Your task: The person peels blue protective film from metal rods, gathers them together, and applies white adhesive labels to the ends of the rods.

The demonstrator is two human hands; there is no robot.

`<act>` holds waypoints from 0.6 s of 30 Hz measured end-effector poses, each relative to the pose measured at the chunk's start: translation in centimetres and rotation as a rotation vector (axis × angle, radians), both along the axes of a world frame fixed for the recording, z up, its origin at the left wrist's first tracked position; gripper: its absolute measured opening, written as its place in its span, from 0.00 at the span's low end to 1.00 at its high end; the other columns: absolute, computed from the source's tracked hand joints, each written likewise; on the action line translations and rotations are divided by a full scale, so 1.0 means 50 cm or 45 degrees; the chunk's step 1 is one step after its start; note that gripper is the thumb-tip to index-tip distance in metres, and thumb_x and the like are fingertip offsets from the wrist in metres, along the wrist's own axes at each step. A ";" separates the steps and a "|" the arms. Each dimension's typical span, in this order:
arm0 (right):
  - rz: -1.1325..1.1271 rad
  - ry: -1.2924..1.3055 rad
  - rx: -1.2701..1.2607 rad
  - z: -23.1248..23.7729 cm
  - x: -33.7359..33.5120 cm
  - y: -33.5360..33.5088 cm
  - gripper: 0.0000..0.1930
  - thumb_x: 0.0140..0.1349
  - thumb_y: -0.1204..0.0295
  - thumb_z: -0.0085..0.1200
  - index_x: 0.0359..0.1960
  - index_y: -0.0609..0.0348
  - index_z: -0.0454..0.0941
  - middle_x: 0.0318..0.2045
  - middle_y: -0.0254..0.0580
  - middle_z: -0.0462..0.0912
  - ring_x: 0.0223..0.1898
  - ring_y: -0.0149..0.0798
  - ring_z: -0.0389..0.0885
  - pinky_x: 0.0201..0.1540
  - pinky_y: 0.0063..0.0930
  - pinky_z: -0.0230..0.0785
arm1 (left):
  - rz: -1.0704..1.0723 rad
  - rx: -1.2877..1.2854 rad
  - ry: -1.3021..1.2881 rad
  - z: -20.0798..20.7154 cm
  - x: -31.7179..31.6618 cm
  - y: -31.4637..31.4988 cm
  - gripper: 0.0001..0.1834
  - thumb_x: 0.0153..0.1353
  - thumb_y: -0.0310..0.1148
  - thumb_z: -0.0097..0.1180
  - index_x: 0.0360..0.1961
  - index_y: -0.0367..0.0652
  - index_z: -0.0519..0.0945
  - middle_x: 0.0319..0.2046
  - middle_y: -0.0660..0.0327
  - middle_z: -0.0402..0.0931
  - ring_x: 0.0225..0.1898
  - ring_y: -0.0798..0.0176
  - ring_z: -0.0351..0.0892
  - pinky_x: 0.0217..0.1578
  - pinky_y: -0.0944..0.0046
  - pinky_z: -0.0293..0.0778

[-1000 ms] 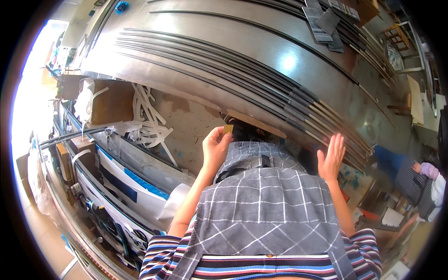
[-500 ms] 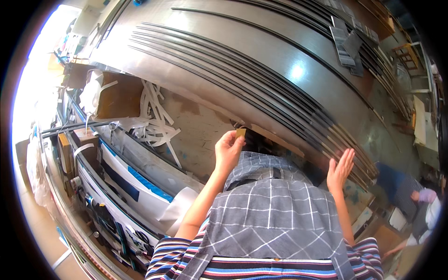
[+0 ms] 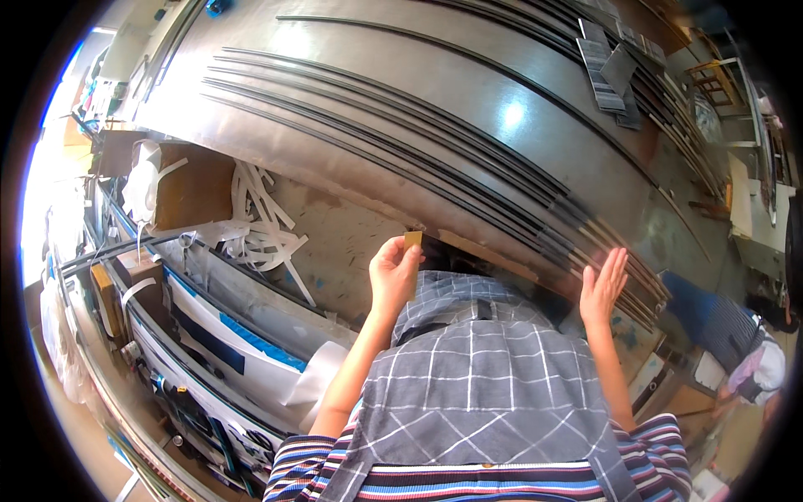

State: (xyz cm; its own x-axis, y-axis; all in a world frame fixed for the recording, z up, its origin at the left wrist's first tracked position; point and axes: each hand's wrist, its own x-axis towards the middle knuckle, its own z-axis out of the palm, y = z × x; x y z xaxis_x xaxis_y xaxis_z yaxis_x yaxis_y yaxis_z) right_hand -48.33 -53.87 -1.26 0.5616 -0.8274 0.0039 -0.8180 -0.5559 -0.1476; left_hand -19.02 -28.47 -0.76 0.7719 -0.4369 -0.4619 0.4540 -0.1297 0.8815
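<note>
My left hand [image 3: 391, 274] is closed on a small flat yellowish-brown strip [image 3: 413, 241], pinched between thumb and fingers just off the table's near edge. The strip's lower part shows below the fingers. My right hand [image 3: 600, 289] is open with its fingers stretched out, beside the right ends of several long thin dark rods [image 3: 393, 138]. These rods lie side by side across the metal table [image 3: 318, 134], and their brownish ends [image 3: 623, 263] reach past my right fingertips. Whether that hand touches a rod, I cannot tell.
Grey flat pieces [image 3: 600, 71] lie on more rods at the far right. Left of me are a cardboard box [image 3: 194, 188], white paper strips [image 3: 259, 213] and a rack holding sheets [image 3: 251, 335]. Another person [image 3: 753, 368] is at the right edge.
The rods have shifted into smaller groups with gaps between them. More of the strip shows in my left hand. My view has turned slightly, and the other person has moved.
</note>
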 end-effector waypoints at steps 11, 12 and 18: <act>-0.021 -0.039 0.015 0.002 0.041 -0.035 0.33 0.70 0.55 0.38 0.71 0.56 0.46 0.72 0.50 0.43 0.73 0.51 0.39 0.70 0.55 0.31 | -0.052 0.078 -0.011 0.019 0.011 -0.013 0.07 0.62 0.26 0.56 0.40 0.35 0.78 0.30 0.65 0.78 0.30 0.73 0.77 0.34 0.73 0.73; -0.023 0.012 0.030 0.006 0.034 -0.030 0.34 0.69 0.54 0.39 0.71 0.57 0.46 0.72 0.51 0.44 0.73 0.52 0.39 0.70 0.54 0.32 | -0.046 0.077 -0.009 0.023 0.009 -0.010 0.07 0.62 0.25 0.56 0.40 0.34 0.78 0.30 0.65 0.78 0.30 0.73 0.77 0.33 0.73 0.73; -0.021 -0.077 -0.044 0.026 0.017 0.027 0.34 0.70 0.52 0.35 0.71 0.57 0.46 0.72 0.51 0.45 0.73 0.52 0.40 0.69 0.57 0.33 | 0.031 0.068 0.019 0.039 0.012 0.048 0.08 0.61 0.24 0.56 0.41 0.33 0.77 0.31 0.64 0.79 0.30 0.73 0.77 0.34 0.72 0.75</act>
